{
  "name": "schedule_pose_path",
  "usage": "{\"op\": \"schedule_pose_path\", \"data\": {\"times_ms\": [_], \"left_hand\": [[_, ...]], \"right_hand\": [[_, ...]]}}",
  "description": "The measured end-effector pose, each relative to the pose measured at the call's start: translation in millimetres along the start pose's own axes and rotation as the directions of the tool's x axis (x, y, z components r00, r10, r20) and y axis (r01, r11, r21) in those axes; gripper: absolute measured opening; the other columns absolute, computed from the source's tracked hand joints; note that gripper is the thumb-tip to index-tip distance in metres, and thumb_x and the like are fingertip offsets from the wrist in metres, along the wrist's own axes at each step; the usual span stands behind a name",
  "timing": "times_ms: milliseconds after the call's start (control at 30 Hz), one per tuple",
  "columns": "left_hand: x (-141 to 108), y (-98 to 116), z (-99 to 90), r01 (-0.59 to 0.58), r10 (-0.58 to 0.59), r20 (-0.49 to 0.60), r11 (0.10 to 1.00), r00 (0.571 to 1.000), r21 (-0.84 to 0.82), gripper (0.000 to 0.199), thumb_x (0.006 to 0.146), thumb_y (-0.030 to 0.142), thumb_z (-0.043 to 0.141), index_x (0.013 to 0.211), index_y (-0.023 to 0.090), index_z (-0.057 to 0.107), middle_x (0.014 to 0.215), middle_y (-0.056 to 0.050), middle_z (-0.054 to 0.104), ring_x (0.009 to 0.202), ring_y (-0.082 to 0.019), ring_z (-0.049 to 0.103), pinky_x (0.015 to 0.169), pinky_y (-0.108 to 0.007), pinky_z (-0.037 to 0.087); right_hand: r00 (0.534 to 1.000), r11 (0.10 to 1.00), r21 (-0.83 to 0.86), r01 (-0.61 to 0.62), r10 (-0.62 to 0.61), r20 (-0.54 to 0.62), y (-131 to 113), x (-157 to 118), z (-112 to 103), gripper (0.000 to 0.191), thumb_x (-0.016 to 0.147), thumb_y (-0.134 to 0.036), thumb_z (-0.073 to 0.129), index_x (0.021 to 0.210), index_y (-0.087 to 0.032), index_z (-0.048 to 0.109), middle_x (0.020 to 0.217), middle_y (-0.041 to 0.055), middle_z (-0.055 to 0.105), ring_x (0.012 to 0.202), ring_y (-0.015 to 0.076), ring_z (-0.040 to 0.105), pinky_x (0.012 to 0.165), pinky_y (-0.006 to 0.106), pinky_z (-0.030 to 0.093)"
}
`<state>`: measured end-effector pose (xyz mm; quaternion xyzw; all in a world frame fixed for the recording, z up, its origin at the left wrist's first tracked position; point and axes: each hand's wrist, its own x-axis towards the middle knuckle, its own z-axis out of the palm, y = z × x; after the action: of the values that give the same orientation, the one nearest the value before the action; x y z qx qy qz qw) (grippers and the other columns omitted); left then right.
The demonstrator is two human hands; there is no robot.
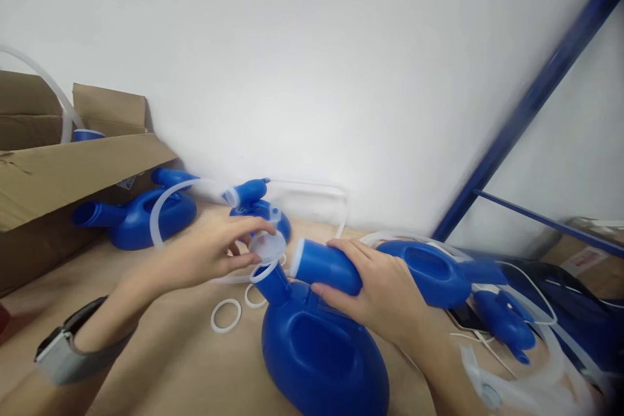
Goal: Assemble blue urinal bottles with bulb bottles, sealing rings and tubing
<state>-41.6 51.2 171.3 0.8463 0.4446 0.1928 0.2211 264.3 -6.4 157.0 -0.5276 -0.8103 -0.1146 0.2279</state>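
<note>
Just above the neck of a blue plastic bottle with a handle (322,354), my left hand (229,247) pinches a translucent round cap (268,247) between thumb and fingers. A white ring sits at the mouth of that neck. My right hand (375,279) is wrapped round a blue cylindrical piece (326,266) with a white rim facing left, held over the bottle's top. Two white rings lie on the table left of the bottle, the nearer ring (213,317) flat on the surface.
An open cardboard box (73,169) stands at the left, beside another blue bottle (151,218). Behind lies a blue part with a clear tube (249,192). More blue bottles (424,270), tubing and a phone (465,318) fill the right. A blue metal post (526,104) slants upward there.
</note>
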Motion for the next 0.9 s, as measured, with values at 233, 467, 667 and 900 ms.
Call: {"op": "schedule_pose_path", "data": {"times_ms": [233, 467, 667, 900], "left_hand": [[-7, 39, 28.0, -0.340, 0.283, -0.347, 0.933, 0.894, -0.115, 0.034, 0.095, 0.047, 0.068, 0.122, 0.026, 0.062, 0.112, 0.000, 0.073, 0.087, -0.010, 0.074, 0.078, -0.018, 0.064], [-3, 46, 42.2, -0.447, 0.419, -0.456, 0.893, 0.785, 0.052, 0.057, 0.087, 0.053, 0.078, 0.137, 0.031, 0.062, 0.118, -0.003, 0.072, 0.095, -0.014, 0.072, 0.078, -0.021, 0.064], [-8, 51, 59.9, -0.471, 0.435, -0.521, 0.879, 0.734, 0.072, 0.071, 0.100, 0.032, 0.061, 0.162, 0.045, 0.030, 0.161, -0.001, 0.051, 0.145, -0.019, 0.055, 0.121, -0.029, 0.052], [-6, 32, 58.0, -0.371, 0.243, -0.361, 0.863, 0.900, -0.344, 0.045, 0.104, 0.046, 0.047, 0.149, 0.046, 0.054, 0.161, 0.006, 0.052, 0.153, -0.022, 0.046, 0.132, -0.036, 0.039]], "right_hand": [[0.995, 0.929, 0.357, -0.095, 0.102, 0.000, -3, 3, -11, 0.047, 0.091, -0.055, 0.067, 0.123, -0.022, 0.072, 0.116, 0.0075, 0.079, 0.102, 0.0308, 0.076, 0.088, 0.045, 0.058], [0.967, 0.706, 0.667, -0.238, 0.108, 0.231, -13, 5, -24, 0.042, 0.091, -0.059, 0.068, 0.106, -0.021, 0.078, 0.100, 0.0042, 0.079, 0.091, 0.0249, 0.073, 0.080, 0.032, 0.055], [0.901, 0.292, 0.854, -0.431, 0.179, 0.394, -21, 7, -8, 0.057, 0.086, -0.074, 0.068, 0.087, -0.017, 0.074, 0.085, 0.0035, 0.072, 0.077, 0.0189, 0.066, 0.070, 0.027, 0.053], [0.726, -0.020, 0.731, -0.682, 0.097, 0.681, -19, 9, 3, 0.068, 0.074, -0.081, 0.072, 0.089, -0.015, 0.071, 0.064, 0.0027, 0.066, 0.053, 0.0175, 0.063, 0.045, 0.024, 0.045]]}}
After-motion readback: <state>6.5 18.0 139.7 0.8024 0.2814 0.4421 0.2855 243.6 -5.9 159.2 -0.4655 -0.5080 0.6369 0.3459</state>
